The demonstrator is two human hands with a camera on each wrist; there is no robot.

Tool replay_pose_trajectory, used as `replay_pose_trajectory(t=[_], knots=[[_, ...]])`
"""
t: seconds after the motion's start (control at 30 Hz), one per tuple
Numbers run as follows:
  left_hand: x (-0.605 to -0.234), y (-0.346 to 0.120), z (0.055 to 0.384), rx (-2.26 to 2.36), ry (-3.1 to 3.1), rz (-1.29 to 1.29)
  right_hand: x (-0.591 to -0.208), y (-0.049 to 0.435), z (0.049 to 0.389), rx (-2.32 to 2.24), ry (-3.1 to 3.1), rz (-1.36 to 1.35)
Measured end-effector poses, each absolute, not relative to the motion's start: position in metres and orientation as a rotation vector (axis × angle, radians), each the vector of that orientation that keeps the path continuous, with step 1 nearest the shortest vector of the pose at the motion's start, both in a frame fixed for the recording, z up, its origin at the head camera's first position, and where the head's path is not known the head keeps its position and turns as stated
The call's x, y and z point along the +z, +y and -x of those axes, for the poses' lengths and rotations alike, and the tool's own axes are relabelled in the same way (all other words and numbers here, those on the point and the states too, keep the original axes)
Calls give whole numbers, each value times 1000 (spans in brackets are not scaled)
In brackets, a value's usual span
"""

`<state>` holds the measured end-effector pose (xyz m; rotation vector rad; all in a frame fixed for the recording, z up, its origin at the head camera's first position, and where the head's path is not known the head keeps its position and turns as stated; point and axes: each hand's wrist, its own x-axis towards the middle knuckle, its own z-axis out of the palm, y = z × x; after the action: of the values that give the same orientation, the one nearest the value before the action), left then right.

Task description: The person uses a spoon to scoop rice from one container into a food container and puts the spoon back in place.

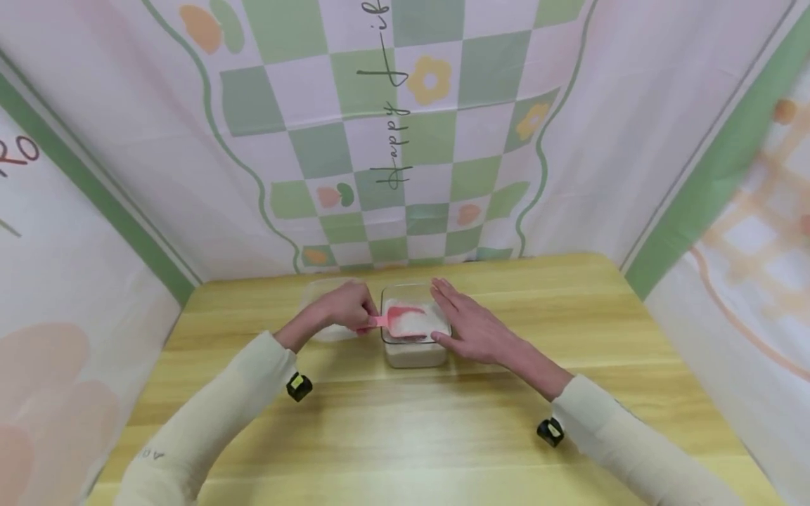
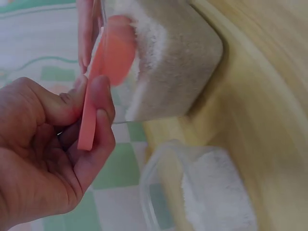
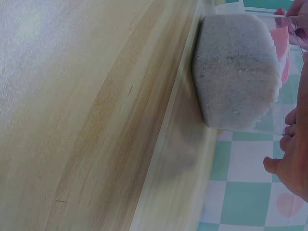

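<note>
A clear square container (image 1: 414, 356) filled with white, rice-like grains (image 1: 425, 322) stands on the table. My left hand (image 1: 346, 307) pinches the handle of a pink scoop (image 1: 395, 323) between thumb and fingers, from the container's left side. The scoop's bowl (image 2: 119, 48) lies inside the rim, at the surface of the grains. On the opposite side, my right hand (image 1: 476, 329) rests against the container's rim and wall with its fingers fairly straight. In the right wrist view, the grains (image 3: 238, 72) show through the clear wall, and part of the right hand (image 3: 294, 159) appears at the edge.
A second clear container (image 2: 219, 192) with white contents stands left of the first, partly behind my left hand in the head view. The wooden table (image 1: 405, 436) ends at a checked fabric backdrop (image 1: 380, 140), with more fabric on both sides.
</note>
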<state>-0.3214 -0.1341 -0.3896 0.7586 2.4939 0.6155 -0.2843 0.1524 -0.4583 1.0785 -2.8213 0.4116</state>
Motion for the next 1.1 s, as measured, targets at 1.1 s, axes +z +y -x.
replay_pose_trajectory(t=[1.1], knots=[[-406, -162, 298, 1310, 2254, -476, -454, 154, 283, 320, -2793, -1096]])
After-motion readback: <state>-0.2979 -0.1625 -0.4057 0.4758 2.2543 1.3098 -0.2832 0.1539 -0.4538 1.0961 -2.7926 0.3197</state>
